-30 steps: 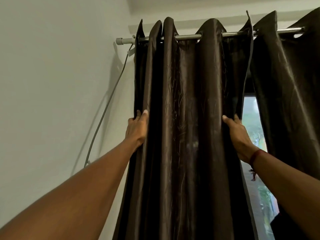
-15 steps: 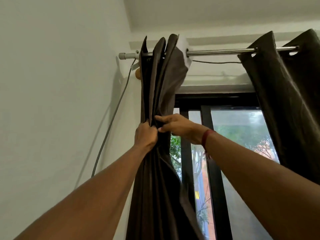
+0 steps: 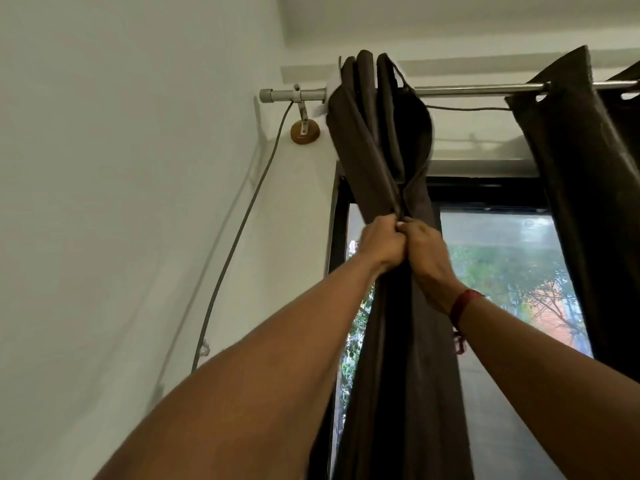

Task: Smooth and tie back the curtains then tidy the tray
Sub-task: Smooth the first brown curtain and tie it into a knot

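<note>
Gathering step: my left hand (image 3: 382,245) and right hand (image 3: 428,259) clench the bunched dark-brown fabric curtain (image 3: 367,143) near the silver metal rod (image 3: 467,89)'s left end; next, I judge, it needs a tie-back.

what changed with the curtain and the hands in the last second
The left curtain, spread over the window a second ago, has been gathered leftward into a tight bunch, uncovering the glass. The right hand swept across to meet the left hand; both now grip the bunch side by side. The right curtain and the rod stayed put.
</note>
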